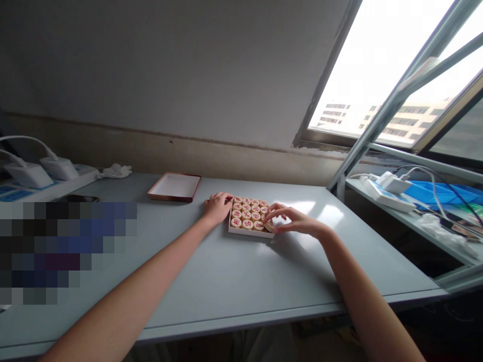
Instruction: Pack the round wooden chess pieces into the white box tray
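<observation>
A shallow white box [249, 232] on the grey table holds rows of round wooden pieces [247, 224] with red characters. At its left rim rests my left hand [218, 206], fingers bent against the box's side. My right hand [289, 219] grips a round piece [268, 225] between thumb and fingers at the near right corner; that piece is tilted, its edge raised above its neighbours. The other pieces lie flat with their characters facing up.
An open red-edged box lid [175, 186] lies further back on the left. Power strips with white chargers [58, 167] stand at the far left and on the right-hand shelf [418, 223]. A dark phone-like object [81, 198] lies at the left. Metal posts border the table's right side.
</observation>
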Motion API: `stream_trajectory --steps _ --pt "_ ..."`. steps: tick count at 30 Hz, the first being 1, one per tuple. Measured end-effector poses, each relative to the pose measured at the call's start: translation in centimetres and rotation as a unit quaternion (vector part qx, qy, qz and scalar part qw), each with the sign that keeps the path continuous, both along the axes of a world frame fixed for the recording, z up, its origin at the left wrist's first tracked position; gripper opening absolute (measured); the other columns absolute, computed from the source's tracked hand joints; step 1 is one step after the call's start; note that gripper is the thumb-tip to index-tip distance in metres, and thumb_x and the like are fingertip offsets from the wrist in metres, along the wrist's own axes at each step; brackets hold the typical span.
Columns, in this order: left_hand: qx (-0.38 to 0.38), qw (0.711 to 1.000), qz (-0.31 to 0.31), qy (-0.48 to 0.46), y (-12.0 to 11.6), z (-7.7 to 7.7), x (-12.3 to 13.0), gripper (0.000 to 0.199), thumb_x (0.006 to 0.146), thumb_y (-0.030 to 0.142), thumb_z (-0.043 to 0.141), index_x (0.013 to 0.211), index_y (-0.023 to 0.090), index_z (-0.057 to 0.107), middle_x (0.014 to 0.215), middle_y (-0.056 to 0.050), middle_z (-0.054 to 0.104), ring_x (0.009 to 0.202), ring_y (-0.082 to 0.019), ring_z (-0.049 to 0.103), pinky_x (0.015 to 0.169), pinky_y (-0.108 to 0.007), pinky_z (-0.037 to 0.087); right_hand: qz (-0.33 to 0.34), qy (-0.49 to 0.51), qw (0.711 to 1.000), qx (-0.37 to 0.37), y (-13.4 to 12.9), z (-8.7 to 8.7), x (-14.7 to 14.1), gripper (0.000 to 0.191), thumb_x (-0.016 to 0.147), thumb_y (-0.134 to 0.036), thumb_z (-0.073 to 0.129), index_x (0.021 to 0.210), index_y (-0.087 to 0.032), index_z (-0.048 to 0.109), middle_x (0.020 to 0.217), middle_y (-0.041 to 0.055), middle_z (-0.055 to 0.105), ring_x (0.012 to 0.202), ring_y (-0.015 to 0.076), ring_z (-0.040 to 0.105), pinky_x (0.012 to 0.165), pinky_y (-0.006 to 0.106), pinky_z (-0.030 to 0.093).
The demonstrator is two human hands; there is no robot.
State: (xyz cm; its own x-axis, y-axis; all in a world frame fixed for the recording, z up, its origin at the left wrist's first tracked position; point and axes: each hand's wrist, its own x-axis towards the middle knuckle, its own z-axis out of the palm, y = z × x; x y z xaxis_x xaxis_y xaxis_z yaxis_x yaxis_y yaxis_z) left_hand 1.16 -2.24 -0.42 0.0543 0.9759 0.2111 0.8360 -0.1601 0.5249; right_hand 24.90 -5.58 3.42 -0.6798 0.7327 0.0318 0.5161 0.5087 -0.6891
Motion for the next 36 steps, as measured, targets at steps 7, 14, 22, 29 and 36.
stream_trajectory --steps 7,14,22,29,36 --pt "-0.001 1.0 0.001 0.001 -0.1 0.0 0.0 0.027 0.077 0.02 0.039 0.094 0.024 0.059 0.108 0.0 0.058 0.102 -0.02 0.05 0.086 -0.034 0.038 0.008 -0.013 1.0 0.007 -0.2 0.3 -0.2 0.039 0.07 -0.042 0.06 0.106 -0.026 0.059 0.097 0.0038 0.047 0.095 0.0202 0.045 0.086 0.033 0.035" --pt "-0.005 1.0 -0.001 0.003 -0.1 0.1 0.0 0.026 0.077 0.02 0.041 0.093 0.024 0.059 0.108 0.0 0.058 0.102 -0.02 0.05 0.086 -0.034 0.038 -0.016 0.005 1.0 0.016 0.0 0.0 -0.4 0.03 0.069 -0.041 0.062 0.093 -0.023 0.064 0.095 0.0039 0.051 0.091 0.0195 0.047 0.079 0.03 0.037" --pt "0.0 1.0 -0.002 -0.002 -0.1 0.1 -0.1 0.026 0.077 0.019 0.04 0.094 0.024 0.059 0.108 -0.001 0.058 0.101 -0.021 0.05 0.086 -0.034 0.038 -0.005 0.009 1.0 -0.001 -0.5 0.7 -0.5 0.029 0.07 -0.04 0.062 0.092 -0.022 0.065 0.091 0.0034 0.052 0.085 0.0177 0.049 0.076 0.029 0.037" --pt "0.001 1.0 -0.002 -0.002 -0.1 0.1 -0.1 0.026 0.077 0.019 0.04 0.093 0.023 0.059 0.107 -0.001 0.058 0.101 -0.021 0.05 0.085 -0.035 0.038 -0.03 -0.008 0.999 0.029 -0.2 0.1 -0.7 0.024 0.073 -0.04 0.059 0.088 -0.022 0.063 0.088 0.0017 0.055 0.078 0.0154 0.049 0.065 0.026 0.033" --pt "0.004 1.0 -0.006 0.001 -0.1 -0.1 0.0 0.027 0.077 0.018 0.039 0.094 0.023 0.059 0.106 -0.001 0.059 0.101 -0.021 0.049 0.084 -0.035 0.038 -0.045 -0.006 0.999 -0.002 -0.2 -0.2 -1.2 0.027 0.071 -0.041 0.059 0.087 -0.019 0.058 0.078 0.0008 0.056 0.07 0.0136 0.047 0.059 0.024 0.032"
